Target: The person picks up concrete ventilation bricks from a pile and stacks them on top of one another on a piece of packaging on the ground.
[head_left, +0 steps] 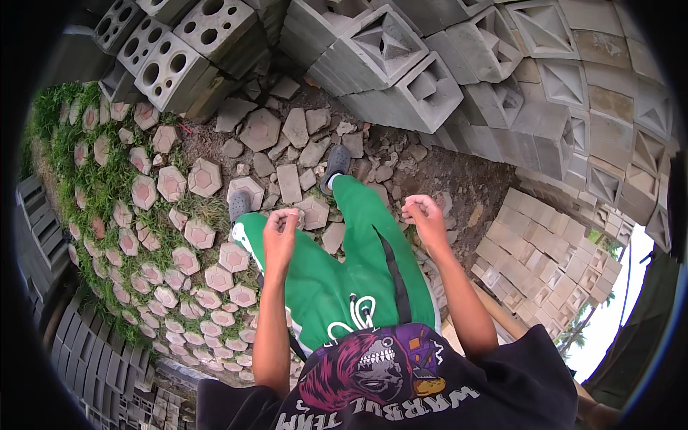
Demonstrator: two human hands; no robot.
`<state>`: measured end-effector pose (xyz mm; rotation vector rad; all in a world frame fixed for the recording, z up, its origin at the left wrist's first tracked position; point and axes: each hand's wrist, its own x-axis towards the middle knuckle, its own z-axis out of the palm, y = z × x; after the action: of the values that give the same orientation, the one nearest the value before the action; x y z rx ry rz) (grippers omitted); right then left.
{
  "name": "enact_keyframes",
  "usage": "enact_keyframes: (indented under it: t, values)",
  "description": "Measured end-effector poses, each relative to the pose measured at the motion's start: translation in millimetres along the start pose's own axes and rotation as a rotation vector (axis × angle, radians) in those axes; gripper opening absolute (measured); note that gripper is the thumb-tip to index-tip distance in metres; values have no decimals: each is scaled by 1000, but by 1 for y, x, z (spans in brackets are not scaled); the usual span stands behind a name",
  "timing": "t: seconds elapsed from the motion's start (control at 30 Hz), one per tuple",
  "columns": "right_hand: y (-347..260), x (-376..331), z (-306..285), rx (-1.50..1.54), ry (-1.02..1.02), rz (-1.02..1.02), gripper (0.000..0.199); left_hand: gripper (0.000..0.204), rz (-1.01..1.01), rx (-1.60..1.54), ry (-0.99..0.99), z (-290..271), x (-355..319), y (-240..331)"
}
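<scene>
Both my hands hang in the air in front of my green trousers point(365, 244), apart from each other. My left hand point(281, 231) is over the left trouser leg, its fingers curled in toward the thumb. I see nothing in it. To the right of the other leg is my right hand point(426, 216), above the rubble ground. Its fingertips and thumb come together, and no object shows between them. Neither hand touches a block. Below, my grey clogs point(338, 160) stand on loose paving stones point(289, 183).
Hollow concrete blocks point(423, 89) are stacked ahead and to the right. Blocks with round holes point(172, 64) stand at the upper left. Hexagonal pavers point(172, 183) with grass between them cover the left ground. A further block pile point(537, 247) is at the right. Broken stones point(312, 154) make the footing uneven.
</scene>
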<state>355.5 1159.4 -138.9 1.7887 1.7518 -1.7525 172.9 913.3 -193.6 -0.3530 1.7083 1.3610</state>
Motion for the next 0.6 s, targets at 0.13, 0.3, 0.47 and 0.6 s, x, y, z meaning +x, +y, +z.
enact_keyframes:
  t: [0.13,0.3,0.47,0.6]
  values:
    - [18,113,-69,13,153,35,28,35,-37,-9,-151,121,29,0]
    - [28,261,-117,93,408,-20,55,54,6,-43,-262,245,91,28]
    - [33,365,-139,434,404,-125,65,97,-35,-169,-230,350,203,31]
    - [8,376,-127,427,349,-59,68,93,-64,-64,52,387,261,28]
